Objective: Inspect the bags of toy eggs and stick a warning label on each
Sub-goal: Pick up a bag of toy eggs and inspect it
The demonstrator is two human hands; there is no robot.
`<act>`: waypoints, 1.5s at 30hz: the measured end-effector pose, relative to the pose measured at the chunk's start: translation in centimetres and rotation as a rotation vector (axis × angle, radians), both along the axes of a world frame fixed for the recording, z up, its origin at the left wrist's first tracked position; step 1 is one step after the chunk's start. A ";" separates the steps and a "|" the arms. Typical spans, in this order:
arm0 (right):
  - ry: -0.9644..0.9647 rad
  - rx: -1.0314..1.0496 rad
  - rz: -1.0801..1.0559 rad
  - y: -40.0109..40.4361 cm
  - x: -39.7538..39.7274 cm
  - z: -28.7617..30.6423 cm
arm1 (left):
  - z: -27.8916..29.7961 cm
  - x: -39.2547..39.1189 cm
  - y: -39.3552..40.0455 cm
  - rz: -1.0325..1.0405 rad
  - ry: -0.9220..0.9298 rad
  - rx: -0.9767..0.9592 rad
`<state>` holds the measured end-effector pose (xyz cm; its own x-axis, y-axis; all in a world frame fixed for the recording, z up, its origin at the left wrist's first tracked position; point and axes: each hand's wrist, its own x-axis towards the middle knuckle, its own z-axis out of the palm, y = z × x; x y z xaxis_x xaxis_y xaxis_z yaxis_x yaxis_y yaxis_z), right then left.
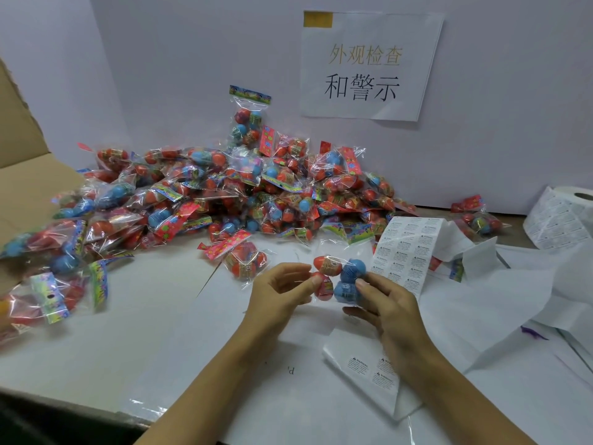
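Clear plastic, two orange eggs and two blue ones inside: that's the bag (338, 279), up off the table and held between both hands right in front of the person. The left hand (282, 292) pinches its left edge by the orange eggs, thumb and fingertips closed on the film. The right hand (390, 305) cups the blue side, fingers curled round from the right and beneath. The bag's long axis runs away from the person, its top end pointing toward the pile (224, 194) at the back wall; the header card is hard to make out from here. Now the relation that matters: the label sheet (401, 252) lies just beyond and to the right of the bag, draped down toward the right hand, and a second piece of labels (369, 369) sits on the table just beneath that same wrist. So the right hand looks the nearer one to peel a sticker, I'd judge, while the left keeps the bag steady. No label shows on the bag's near face. The roll (564, 216) stands well off to the right.
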<state>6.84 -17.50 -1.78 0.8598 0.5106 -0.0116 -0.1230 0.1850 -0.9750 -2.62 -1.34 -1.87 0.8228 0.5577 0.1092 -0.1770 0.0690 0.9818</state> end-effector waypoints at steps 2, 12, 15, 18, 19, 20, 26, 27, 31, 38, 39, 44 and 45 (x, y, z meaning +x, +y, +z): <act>0.009 0.000 0.006 0.1 0.1 0.0 | 0.1 -0.1 0.0 -0.011 -0.007 -0.025; 0.006 0.005 0.005 0.1 0.2 -0.2 | 0.3 -0.2 -0.2 -0.005 -0.013 -0.042; 0.007 0.015 -0.007 0.1 0.2 -0.1 | 0.3 -0.2 -0.1 -0.003 -0.002 -0.062; 0.017 0.032 -0.032 -0.1 0.4 0.0 | 0.2 -0.2 0.1 -0.036 -0.007 -0.062; 0.032 0.047 -0.044 -0.1 0.5 0.1 | 0.2 -0.2 0.1 -0.035 0.000 -0.057; 0.051 0.064 -0.057 -0.1 0.6 0.2 | 0.1 -0.2 0.2 -0.030 0.007 -0.050; 0.117 0.108 -0.079 -0.2 0.9 0.4 | -0.3 0.0 0.4 -0.020 0.000 -0.024; 0.115 0.106 -0.076 -0.2 0.9 0.4 | -0.3 0.0 0.4 -0.015 -0.008 -0.035; 0.110 0.100 -0.070 -0.2 0.8 0.4 | -0.5 0.1 0.6 0.000 -0.016 -0.046; 0.092 0.075 -0.072 -0.2 0.9 0.2 | -0.6 0.1 0.6 0.015 0.001 -0.021; 0.076 0.070 -0.075 -0.2 0.9 0.1 | -0.5 0.1 0.5 0.026 0.012 -0.002; -0.036 0.062 -0.100 -0.1 0.5 -0.1 | -0.9 0.3 0.4 0.071 0.059 0.187; -0.062 0.063 -0.097 -0.1 0.3 -0.2 | -0.8 0.2 0.3 0.038 0.044 0.183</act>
